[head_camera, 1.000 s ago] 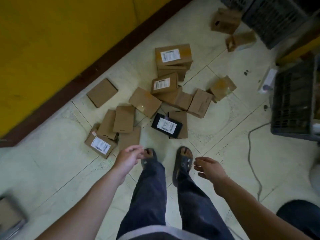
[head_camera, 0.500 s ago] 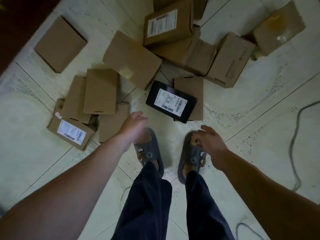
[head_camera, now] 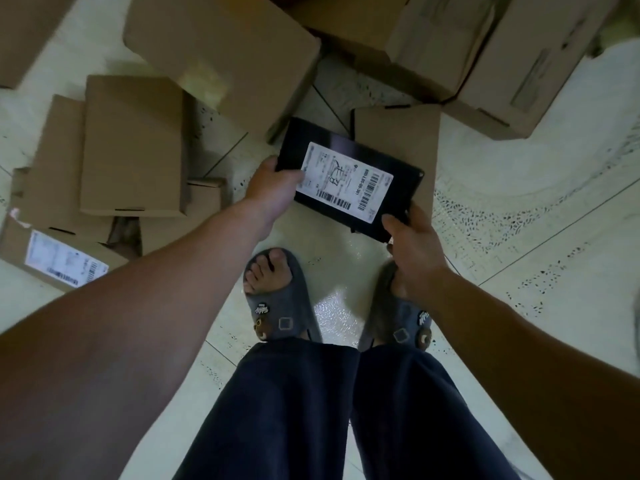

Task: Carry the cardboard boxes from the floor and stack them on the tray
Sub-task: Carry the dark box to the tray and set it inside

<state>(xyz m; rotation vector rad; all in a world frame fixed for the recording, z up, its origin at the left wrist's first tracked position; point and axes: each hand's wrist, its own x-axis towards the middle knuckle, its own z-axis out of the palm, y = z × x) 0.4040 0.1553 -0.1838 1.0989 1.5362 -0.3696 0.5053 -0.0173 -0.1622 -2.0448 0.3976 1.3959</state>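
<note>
A flat black box (head_camera: 398,176) with a white shipping label lies on the tiled floor just ahead of my feet. My left hand (head_camera: 272,183) grips its near-left corner, thumb on top. My right hand (head_camera: 412,240) grips its near-right corner. The black box partly overlaps a brown cardboard box (head_camera: 398,140) behind it. More brown cardboard boxes are scattered around: a stack at the left (head_camera: 133,143), a labelled one (head_camera: 59,258) at the lower left, a large one (head_camera: 225,57) at the top centre and others at the top right (head_camera: 519,64). No tray is in view.
My two feet in grey sandals (head_camera: 277,299) stand on the pale tiled floor (head_camera: 536,237) right below the black box. My dark trouser legs fill the lower middle. Open floor lies to the right.
I have bent much lower, so the boxes look bigger. Both hands moved forward from above my feet and took hold of the black box's near corners.
</note>
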